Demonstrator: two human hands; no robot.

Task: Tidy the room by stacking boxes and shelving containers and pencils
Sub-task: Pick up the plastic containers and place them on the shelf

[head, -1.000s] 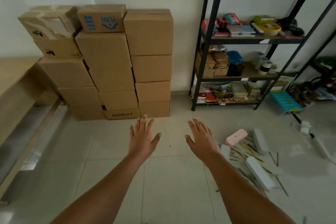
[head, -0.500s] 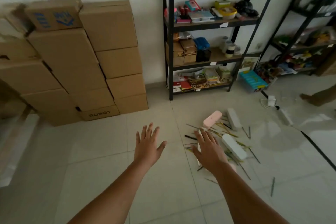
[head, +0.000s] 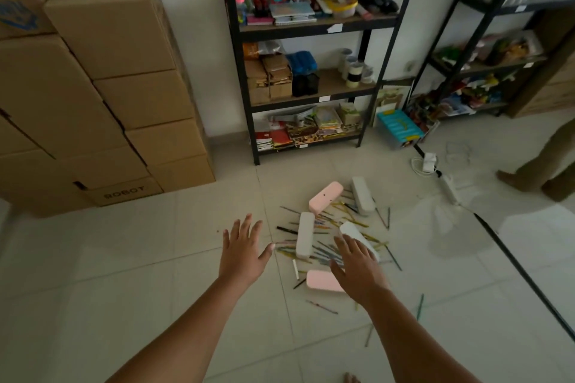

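Observation:
Several pencils (head: pixel 323 250) lie scattered on the tiled floor among long containers: a pink one (head: pixel 325 198), a grey one (head: pixel 362 195), a white one (head: pixel 304 234), another white one (head: pixel 354 232) and a pink one (head: pixel 322 280) nearest me. My right hand (head: pixel 357 267) hovers over the pile with fingers spread, holding nothing and covering part of the near containers. My left hand (head: pixel 244 250) is stretched out flat to the left of the pile, above bare floor. Cardboard boxes (head: pixel 118 87) stand stacked against the wall at the left.
A black metal shelf unit (head: pixel 311 31) filled with books, boxes and cups stands behind the pile. A second rack (head: pixel 497 62) is at the right. A blue box (head: pixel 399 129), a power strip with cables (head: pixel 448 186) and another person's legs (head: pixel 541 171) are at the right.
My view has swung right and closer to the pile. Both hands stay open and now hover at the scattered pencils; the stacked boxes have slid to the left edge.

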